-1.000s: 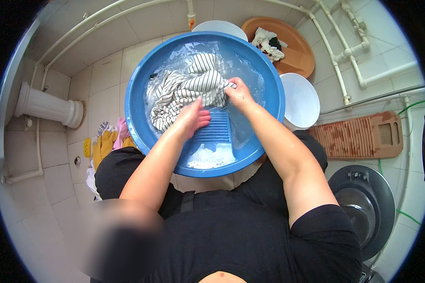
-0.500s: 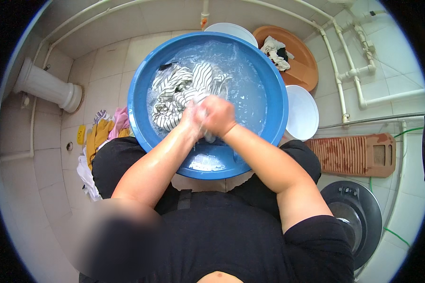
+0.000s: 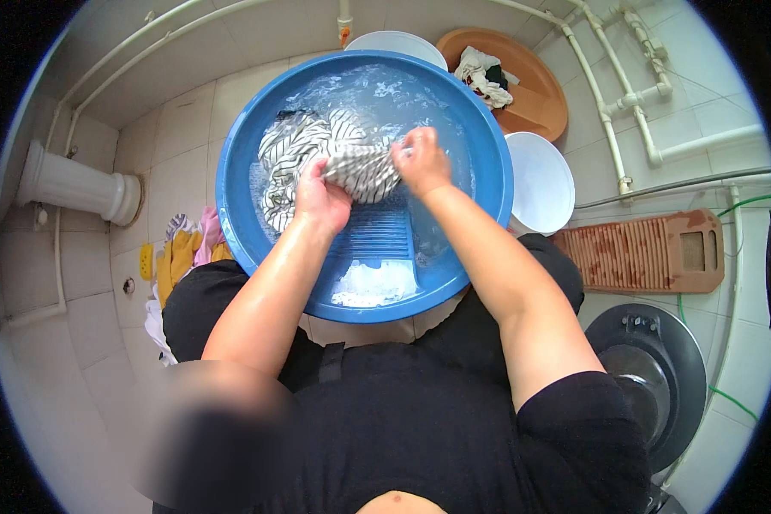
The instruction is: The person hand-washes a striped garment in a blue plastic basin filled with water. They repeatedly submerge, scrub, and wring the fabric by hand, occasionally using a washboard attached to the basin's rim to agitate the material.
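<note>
A wet black-and-white striped garment (image 3: 300,154) lies bunched in the left half of a large blue basin (image 3: 236,224) of sudsy water. My left hand (image 3: 322,199) grips one edge of its cloth, thumb on top. My right hand (image 3: 423,161), slightly blurred, pinches another edge, so a stretch of striped fabric spans the gap between both hands. Beneath them the basin's ridged built-in washboard (image 3: 370,236) shows, with white foam (image 3: 377,283) on the flat part nearest me.
Coloured clothes (image 3: 180,257) lie on the tiled floor at left, beside a yellow object (image 3: 146,261). An orange-brown basin (image 3: 535,90) holds white and dark cloth (image 3: 486,75). White basins (image 3: 540,184), a brown washboard (image 3: 638,253) and a black basin (image 3: 690,385) stand at right. White pipes (image 3: 612,154) line the walls.
My hands were pressed together on the cloth; now they are apart, the right one farther right, with fabric spread between them. The basin's ridges have come into sight. The view has shifted slightly.
</note>
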The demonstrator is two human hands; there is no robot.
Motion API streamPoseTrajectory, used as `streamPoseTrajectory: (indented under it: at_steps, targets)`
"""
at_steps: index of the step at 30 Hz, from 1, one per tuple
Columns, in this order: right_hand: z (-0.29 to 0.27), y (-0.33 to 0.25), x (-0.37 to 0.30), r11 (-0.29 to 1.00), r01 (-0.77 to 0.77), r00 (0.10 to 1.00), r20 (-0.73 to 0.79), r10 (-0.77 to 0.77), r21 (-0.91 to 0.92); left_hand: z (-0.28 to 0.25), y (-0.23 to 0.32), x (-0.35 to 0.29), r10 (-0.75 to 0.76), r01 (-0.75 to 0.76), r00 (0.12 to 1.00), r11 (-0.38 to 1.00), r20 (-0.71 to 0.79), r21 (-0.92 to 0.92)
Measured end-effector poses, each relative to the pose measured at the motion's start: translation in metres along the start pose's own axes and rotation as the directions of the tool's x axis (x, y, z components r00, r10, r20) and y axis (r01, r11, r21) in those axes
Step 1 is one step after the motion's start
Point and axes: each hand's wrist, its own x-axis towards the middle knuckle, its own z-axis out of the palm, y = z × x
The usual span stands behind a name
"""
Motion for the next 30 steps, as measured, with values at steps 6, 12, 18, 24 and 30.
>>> streamPoseTrajectory:
  at_steps: [6,12,18,24,30]
  targets:
    - [0.017,0.056,-0.003,0.896,-0.443,0.673,0.665,0.324,0.012,-0.028,-0.009,0.011,-0.059,0.082,0.983,0.989,-0.173,0.127]
    - [0.023,0.059,-0.002,0.67,-0.642,0.742,0.523,0.42,0.373,-0.019,-0.016,0.002,-0.005,0.057,0.981,0.964,-0.195,0.26]
    - [0.016,-0.061,-0.028,0.715,-0.17,0.964,0.264,-0.022,0.679,-0.014,-0.001,0.006,-0.18,0.186,0.982,0.976,-0.064,0.11]
    - [-0.032,-0.115,-0.053,0.708,0.532,0.815,-0.054,-0.577,0.465,-0.015,0.013,-0.014,-0.4,0.402,0.914,0.882,-0.062,0.244]
    - [0.005,-0.041,-0.013,0.875,-0.398,0.897,0.316,0.308,0.277,0.01,-0.015,-0.025,-0.053,0.106,0.984,0.941,-0.169,0.322]
